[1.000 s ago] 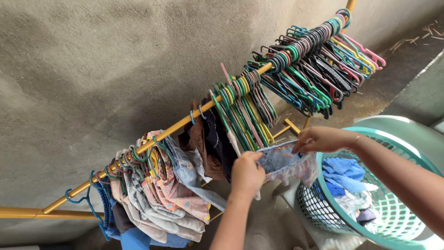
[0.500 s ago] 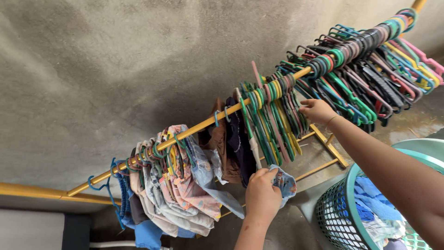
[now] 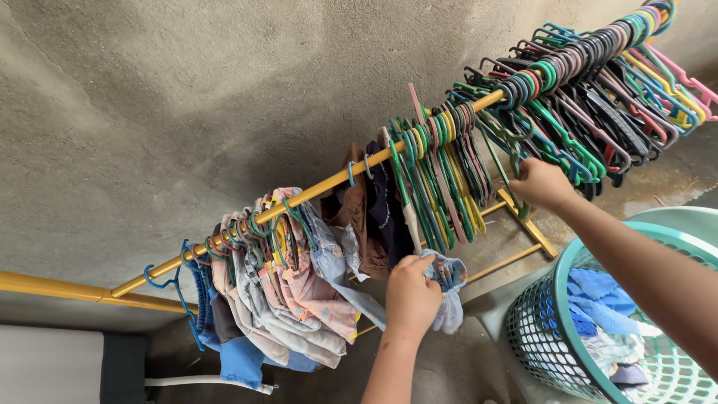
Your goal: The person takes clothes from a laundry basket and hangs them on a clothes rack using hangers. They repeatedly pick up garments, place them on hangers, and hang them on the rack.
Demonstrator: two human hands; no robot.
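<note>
1. The left hand (image 3: 410, 298) stays clenched on the bunched blue patterned cloth (image 3: 449, 288), which now hangs lower from its fist, just right of the hung clothes (image 3: 299, 299).
2. The right hand (image 3: 542, 185) has shifted right, closing its fingers around a green hanger (image 3: 516, 161) on the yellow rail (image 3: 321, 191).
3. Below that wrist sits the teal laundry basket (image 3: 553, 329).

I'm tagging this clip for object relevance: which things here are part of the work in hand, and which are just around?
In use:
left hand gripping a small patterned garment
right hand on a green hanger
yellow rail
laundry basket of clothes

Just around:
garments already hung
concrete wall
white pipe
</note>
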